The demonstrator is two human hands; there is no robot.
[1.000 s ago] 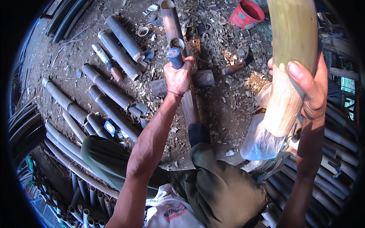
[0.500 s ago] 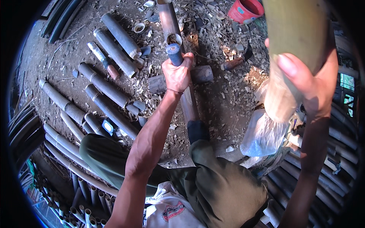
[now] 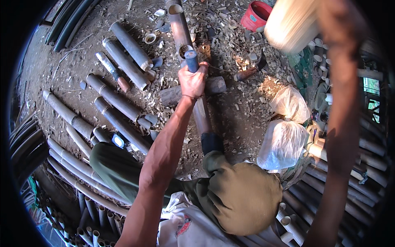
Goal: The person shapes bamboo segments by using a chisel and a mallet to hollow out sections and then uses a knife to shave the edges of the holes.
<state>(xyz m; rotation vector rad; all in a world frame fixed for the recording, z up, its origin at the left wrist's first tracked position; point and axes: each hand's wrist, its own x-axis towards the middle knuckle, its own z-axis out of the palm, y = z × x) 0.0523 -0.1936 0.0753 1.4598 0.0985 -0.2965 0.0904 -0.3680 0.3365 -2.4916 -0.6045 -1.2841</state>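
Observation:
My left hand (image 3: 192, 82) is wrapped round an upright tool with a blue cylindrical handle (image 3: 191, 61); its lower end is hidden. Just beyond the fist lies a brown bamboo tube (image 3: 179, 25) with an open end facing me. A short log (image 3: 216, 85) lies crosswise beside and under this hand. High at the right, my right hand (image 3: 343, 18) is raised and smeared by motion, against a thick pale wooden club (image 3: 290, 26), also blurred. The club is well apart from the blue handle.
Several cut bamboo tubes (image 3: 125, 59) lie on the left ground among wood chips. A red bucket (image 3: 254, 17) stands at the far right. Tied clear plastic bags (image 3: 283, 140) sit right of my bent knee (image 3: 242, 197). A wooden-handled blade (image 3: 247, 74) lies beyond. More poles (image 3: 341, 187) are stacked at right.
My right hand and the wooden club have swung up and away, uncovering the plastic bags. My left hand keeps its hold on the blue handle; the view has shifted slightly.

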